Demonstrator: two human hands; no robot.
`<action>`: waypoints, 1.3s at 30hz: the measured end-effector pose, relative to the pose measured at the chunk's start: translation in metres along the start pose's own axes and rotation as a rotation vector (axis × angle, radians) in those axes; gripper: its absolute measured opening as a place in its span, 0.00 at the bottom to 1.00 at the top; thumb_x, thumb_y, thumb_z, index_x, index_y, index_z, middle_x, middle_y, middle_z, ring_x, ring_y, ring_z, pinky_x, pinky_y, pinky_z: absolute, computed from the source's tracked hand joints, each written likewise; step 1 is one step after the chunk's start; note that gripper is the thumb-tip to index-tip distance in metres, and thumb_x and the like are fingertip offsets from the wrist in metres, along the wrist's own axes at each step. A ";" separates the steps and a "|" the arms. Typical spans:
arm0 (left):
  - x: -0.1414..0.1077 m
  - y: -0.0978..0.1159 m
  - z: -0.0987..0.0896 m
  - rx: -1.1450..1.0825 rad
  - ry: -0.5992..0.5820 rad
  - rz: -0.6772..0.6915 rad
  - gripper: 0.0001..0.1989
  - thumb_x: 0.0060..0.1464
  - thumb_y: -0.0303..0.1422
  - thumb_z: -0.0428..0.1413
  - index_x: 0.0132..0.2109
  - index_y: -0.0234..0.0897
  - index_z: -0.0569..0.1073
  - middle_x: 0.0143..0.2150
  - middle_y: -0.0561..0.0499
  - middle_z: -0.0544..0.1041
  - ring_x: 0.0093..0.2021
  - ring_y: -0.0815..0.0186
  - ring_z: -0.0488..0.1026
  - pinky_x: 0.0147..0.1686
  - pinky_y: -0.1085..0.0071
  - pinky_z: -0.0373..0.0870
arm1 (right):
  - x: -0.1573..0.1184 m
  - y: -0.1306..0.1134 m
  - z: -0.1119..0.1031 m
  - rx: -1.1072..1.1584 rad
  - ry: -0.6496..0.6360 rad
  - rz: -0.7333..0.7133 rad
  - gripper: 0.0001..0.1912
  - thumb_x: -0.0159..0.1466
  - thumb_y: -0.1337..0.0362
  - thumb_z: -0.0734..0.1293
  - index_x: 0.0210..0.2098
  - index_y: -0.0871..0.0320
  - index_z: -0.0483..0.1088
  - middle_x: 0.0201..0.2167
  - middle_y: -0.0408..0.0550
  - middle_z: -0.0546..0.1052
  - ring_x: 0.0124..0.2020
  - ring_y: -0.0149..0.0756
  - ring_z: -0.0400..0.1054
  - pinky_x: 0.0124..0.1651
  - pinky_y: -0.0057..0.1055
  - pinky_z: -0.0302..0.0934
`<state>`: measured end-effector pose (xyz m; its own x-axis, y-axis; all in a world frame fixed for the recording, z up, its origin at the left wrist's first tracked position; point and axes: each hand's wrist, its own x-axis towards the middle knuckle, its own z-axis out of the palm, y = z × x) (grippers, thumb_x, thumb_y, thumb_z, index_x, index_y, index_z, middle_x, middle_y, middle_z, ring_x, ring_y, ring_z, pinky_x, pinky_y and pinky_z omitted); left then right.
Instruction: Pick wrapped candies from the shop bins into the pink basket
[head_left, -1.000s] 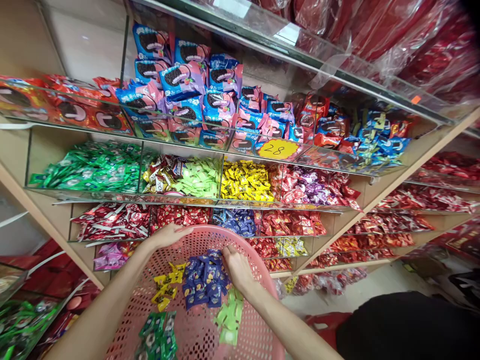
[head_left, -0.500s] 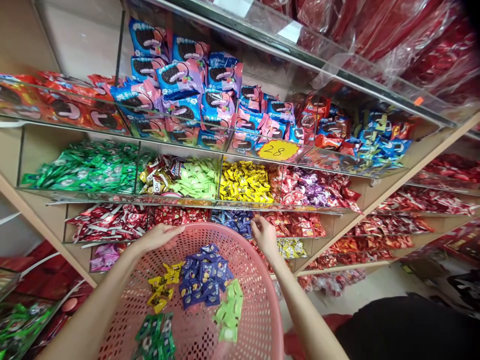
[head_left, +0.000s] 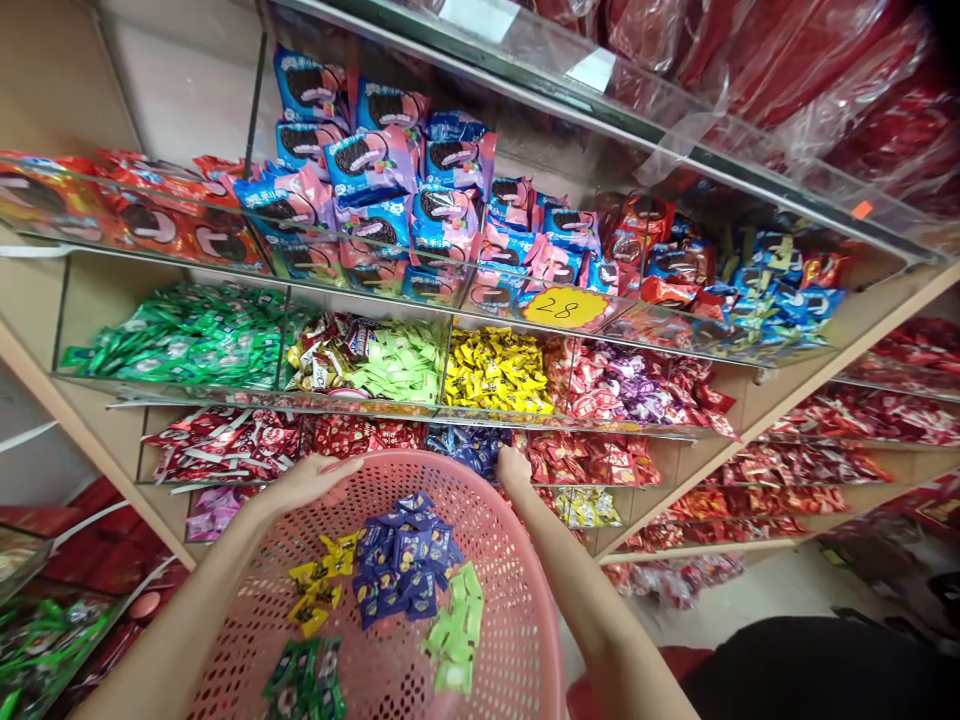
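A round pink perforated plastic basket [head_left: 517, 610] is in front of me. My left hand [head_left: 319, 478] is closed over its far left rim. In the basket lie separate clusters of purple-blue wrapped candies [head_left: 405, 555], yellow candies [head_left: 322, 585], light green candies [head_left: 455, 630] and dark green candies [head_left: 304, 680]. Beyond the basket's far rim, my right hand [head_left: 514, 468] is at the right end of a shelf bin of blue-purple candies [head_left: 469, 445]. Its fingers point away from me and are mostly hidden, so what they hold, if anything, does not show.
Glass-fronted shelves hold green candies [head_left: 195, 340], yellow candies [head_left: 499, 370] and red candies [head_left: 585, 458]. Above them are packaged cookies [head_left: 371, 165] and a yellow price tag [head_left: 566, 306] reading 28. A dark rounded shape [head_left: 810, 660] stands low on the right.
My right hand has moved slightly left and lower into the blue-purple candy bin, its fingers now less visible. My left hand stays on the basket rim. The view has shifted slightly.
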<state>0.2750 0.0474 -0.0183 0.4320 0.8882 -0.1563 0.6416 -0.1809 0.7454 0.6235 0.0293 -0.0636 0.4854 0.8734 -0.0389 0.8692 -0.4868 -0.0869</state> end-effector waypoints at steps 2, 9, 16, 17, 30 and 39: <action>-0.001 -0.005 -0.002 0.008 0.013 0.015 0.25 0.46 0.55 0.46 0.24 0.35 0.66 0.20 0.55 0.61 0.23 0.68 0.59 0.25 0.75 0.51 | 0.004 0.000 0.000 -0.006 -0.017 0.017 0.15 0.60 0.75 0.56 0.42 0.61 0.70 0.39 0.60 0.74 0.43 0.40 0.69 0.40 0.32 0.62; -0.004 -0.003 -0.007 -0.039 -0.006 -0.002 0.25 0.46 0.55 0.46 0.26 0.34 0.67 0.22 0.54 0.64 0.25 0.67 0.61 0.27 0.75 0.54 | 0.007 -0.001 -0.001 0.016 -0.045 0.044 0.14 0.58 0.74 0.60 0.42 0.63 0.70 0.39 0.62 0.74 0.43 0.42 0.69 0.41 0.33 0.63; 0.002 -0.006 -0.006 -0.014 0.007 0.026 0.24 0.46 0.53 0.46 0.24 0.34 0.66 0.19 0.55 0.59 0.22 0.68 0.58 0.25 0.75 0.52 | 0.005 -0.002 -0.003 0.081 0.019 0.046 0.13 0.58 0.73 0.60 0.40 0.64 0.71 0.38 0.64 0.73 0.42 0.43 0.69 0.41 0.33 0.62; 0.003 -0.006 -0.006 -0.016 0.007 0.025 0.24 0.46 0.53 0.46 0.24 0.34 0.66 0.19 0.55 0.59 0.22 0.68 0.58 0.25 0.75 0.52 | 0.005 -0.001 -0.004 0.095 0.035 0.043 0.12 0.58 0.72 0.60 0.40 0.64 0.71 0.39 0.64 0.73 0.42 0.43 0.69 0.41 0.33 0.61; 0.003 -0.002 -0.009 -0.007 -0.013 0.026 0.24 0.46 0.53 0.47 0.24 0.35 0.65 0.19 0.55 0.59 0.23 0.68 0.58 0.26 0.75 0.51 | -0.035 0.037 -0.021 0.570 0.173 -0.145 0.11 0.58 0.62 0.57 0.23 0.59 0.64 0.20 0.48 0.72 0.22 0.31 0.65 0.27 0.25 0.57; 0.009 -0.003 -0.004 0.014 -0.029 0.054 0.24 0.45 0.54 0.46 0.25 0.35 0.66 0.20 0.55 0.62 0.24 0.67 0.60 0.26 0.75 0.53 | -0.100 0.044 -0.056 1.318 -0.028 -0.316 0.16 0.56 0.50 0.62 0.27 0.58 0.61 0.10 0.35 0.63 0.08 0.23 0.49 0.11 0.21 0.41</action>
<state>0.2742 0.0579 -0.0191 0.4842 0.8645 -0.1347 0.6258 -0.2347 0.7438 0.6184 -0.0802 -0.0080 0.2681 0.9530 0.1409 0.1986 0.0885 -0.9761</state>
